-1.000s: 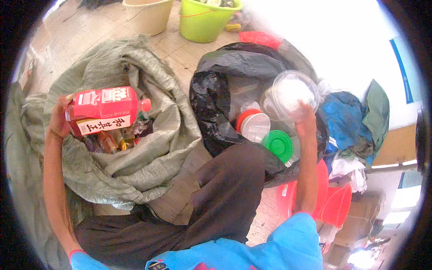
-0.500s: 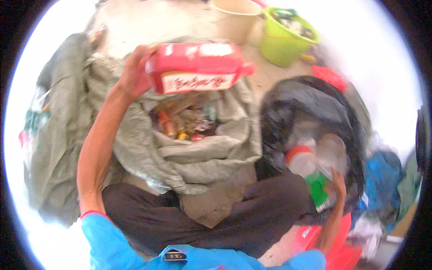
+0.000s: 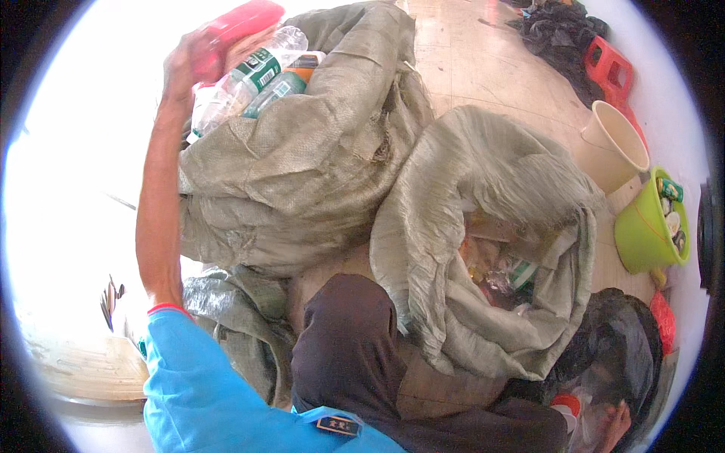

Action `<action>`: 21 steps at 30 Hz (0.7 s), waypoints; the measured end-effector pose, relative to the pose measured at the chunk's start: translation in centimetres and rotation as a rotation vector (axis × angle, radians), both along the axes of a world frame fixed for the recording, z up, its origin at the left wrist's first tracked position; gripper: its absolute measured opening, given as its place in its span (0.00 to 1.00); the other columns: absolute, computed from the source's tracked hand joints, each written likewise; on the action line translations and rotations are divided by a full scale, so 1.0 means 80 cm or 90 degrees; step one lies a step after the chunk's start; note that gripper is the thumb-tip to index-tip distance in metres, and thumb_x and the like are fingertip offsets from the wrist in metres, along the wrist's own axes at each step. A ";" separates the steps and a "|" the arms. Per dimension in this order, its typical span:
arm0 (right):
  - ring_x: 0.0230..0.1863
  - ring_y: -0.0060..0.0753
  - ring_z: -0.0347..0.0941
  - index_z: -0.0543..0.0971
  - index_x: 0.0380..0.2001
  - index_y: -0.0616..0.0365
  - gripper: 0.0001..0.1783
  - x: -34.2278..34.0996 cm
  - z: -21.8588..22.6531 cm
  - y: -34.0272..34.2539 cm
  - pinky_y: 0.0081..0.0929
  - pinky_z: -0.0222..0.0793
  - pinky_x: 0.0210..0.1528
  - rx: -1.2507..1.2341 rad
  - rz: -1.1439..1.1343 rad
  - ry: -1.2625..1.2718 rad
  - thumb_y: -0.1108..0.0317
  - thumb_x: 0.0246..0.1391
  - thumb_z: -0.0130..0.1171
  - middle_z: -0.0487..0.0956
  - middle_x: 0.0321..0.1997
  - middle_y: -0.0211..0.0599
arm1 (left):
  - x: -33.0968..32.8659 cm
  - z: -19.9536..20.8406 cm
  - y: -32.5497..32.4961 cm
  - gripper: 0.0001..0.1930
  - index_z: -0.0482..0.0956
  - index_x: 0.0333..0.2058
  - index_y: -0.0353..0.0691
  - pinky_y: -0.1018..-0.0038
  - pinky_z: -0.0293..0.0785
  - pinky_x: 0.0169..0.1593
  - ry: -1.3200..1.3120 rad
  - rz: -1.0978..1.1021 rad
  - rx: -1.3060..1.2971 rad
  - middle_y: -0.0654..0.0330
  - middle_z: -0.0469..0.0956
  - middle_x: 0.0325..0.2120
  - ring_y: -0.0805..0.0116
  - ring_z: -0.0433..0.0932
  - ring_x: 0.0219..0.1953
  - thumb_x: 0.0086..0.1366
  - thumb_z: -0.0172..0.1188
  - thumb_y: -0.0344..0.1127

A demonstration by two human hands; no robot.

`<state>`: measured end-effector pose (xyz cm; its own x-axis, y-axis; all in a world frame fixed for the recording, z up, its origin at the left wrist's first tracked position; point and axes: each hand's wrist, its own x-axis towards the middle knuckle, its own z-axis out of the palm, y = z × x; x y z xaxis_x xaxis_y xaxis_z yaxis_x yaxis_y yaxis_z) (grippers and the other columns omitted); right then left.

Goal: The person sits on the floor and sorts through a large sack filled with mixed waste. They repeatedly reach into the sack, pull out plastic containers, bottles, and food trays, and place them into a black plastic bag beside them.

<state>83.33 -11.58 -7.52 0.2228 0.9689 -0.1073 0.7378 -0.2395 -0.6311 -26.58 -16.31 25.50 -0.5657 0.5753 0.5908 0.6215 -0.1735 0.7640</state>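
Observation:
My left arm is stretched far forward and left, and my left hand [image 3: 186, 64] is closed round a red plastic bottle [image 3: 245, 19], both blurred by motion. The bottle is above the mouth of a tall, full grey-green woven sack [image 3: 302, 158]. Clear plastic bottles, among them a green-labelled bottle [image 3: 257, 69], stick out of that mouth. At the lower right, my right hand [image 3: 615, 424] has its fingers curled on a clear plastic bottle [image 3: 593, 432] at the black plastic bag [image 3: 612, 340]. A red-and-white piece [image 3: 566, 408] lies beside it.
A second woven sack [image 3: 423, 226] stands rolled open before me, mixed wrappers [image 3: 491, 268] inside. At the right are a beige bucket [image 3: 615, 147], a lime-green bucket [image 3: 642, 234] holding cans, and a red plastic stool [image 3: 608, 72]. My dark-trousered knee [image 3: 347, 332] is close to both sacks.
My view has turned left, bringing the full sack into sight. My left hand has carried the red bottle from above the rolled-open sack to the full sack. My right hand stays by the black bag.

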 end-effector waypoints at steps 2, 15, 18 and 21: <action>0.23 0.22 0.72 0.78 0.37 0.57 0.19 -0.073 0.022 0.043 0.23 0.68 0.24 -0.031 -0.027 0.136 0.51 0.66 0.53 0.76 0.25 0.28 | -0.049 0.010 -0.037 0.24 0.79 0.54 0.39 0.71 0.69 0.57 0.114 0.157 -0.088 0.58 0.79 0.49 0.68 0.76 0.53 0.68 0.56 0.50; 0.22 0.26 0.78 0.77 0.50 0.65 0.20 -0.561 0.221 0.194 0.21 0.72 0.21 -0.046 0.336 0.168 0.58 0.66 0.52 0.82 0.30 0.39 | -0.165 -0.057 -0.028 0.33 0.76 0.57 0.37 0.69 0.66 0.61 0.115 0.160 -0.344 0.52 0.77 0.54 0.61 0.73 0.58 0.60 0.62 0.55; 0.22 0.24 0.77 0.78 0.49 0.65 0.18 -0.637 0.213 0.195 0.20 0.71 0.22 -0.108 0.424 0.174 0.61 0.65 0.54 0.82 0.29 0.38 | -0.180 -0.073 -0.019 0.28 0.76 0.58 0.41 0.70 0.69 0.59 0.145 0.164 -0.336 0.54 0.77 0.53 0.64 0.75 0.54 0.64 0.60 0.52; 0.22 0.21 0.76 0.80 0.44 0.65 0.17 -0.675 0.180 0.187 0.20 0.70 0.22 -0.241 0.520 0.170 0.60 0.64 0.57 0.81 0.28 0.36 | -0.215 -0.081 -0.021 0.28 0.74 0.59 0.39 0.69 0.73 0.54 0.057 0.069 -0.334 0.55 0.79 0.49 0.66 0.77 0.49 0.65 0.58 0.48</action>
